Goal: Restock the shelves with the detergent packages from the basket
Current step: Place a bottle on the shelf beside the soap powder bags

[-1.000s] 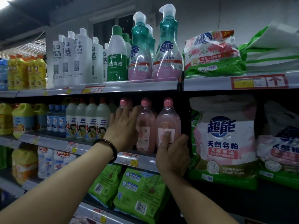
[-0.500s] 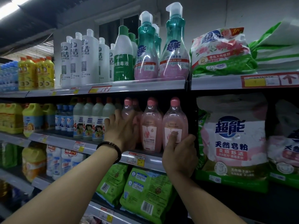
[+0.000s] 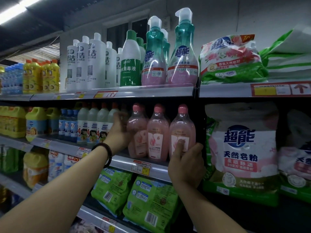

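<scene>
Three pink detergent bottles with pink caps stand in a row on the middle shelf. My right hand grips the rightmost pink bottle at its base, thumb on the label. My left hand, with a dark bead bracelet on the wrist, wraps its fingers around the left side of the leftmost pink bottle. The middle pink bottle stands untouched between them. No basket is in view.
Large white-and-pink powder bags fill the bay to the right. Teal pump bottles and white bottles stand on the top shelf. Green pouches lie on the shelf below. Small bottles with white labels stand left of my left hand.
My left hand has slid from the front of the leftmost pink bottle to its left side. The right hand stays on the rightmost bottle. The view has moved closer.
</scene>
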